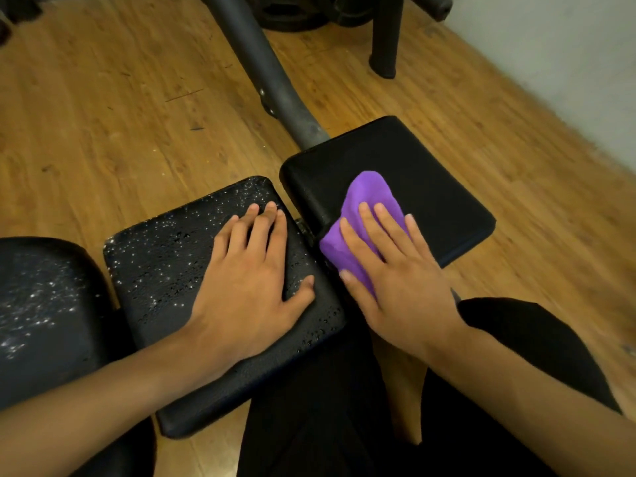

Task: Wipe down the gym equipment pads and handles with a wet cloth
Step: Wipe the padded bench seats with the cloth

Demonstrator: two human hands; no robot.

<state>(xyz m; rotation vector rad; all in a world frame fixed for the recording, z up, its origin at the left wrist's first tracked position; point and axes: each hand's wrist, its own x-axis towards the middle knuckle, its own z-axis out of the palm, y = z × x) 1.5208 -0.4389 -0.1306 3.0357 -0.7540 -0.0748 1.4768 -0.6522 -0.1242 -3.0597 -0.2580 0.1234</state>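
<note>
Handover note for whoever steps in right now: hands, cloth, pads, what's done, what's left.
Left hand flat on the middle pad, holding nothing.
Right hand flat, pressing the purple cloth onto the right pad.
Done: right pad shows no droplets, probably mostly wiped.
Left: middle pad and far-left pad, both speckled with droplets; no handles in view.

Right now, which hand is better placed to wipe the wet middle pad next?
Right. The right hand presses the purple cloth on the right pad, just beside the droplet-covered middle pad. The left hand lies flat on that pad with no cloth.
</note>
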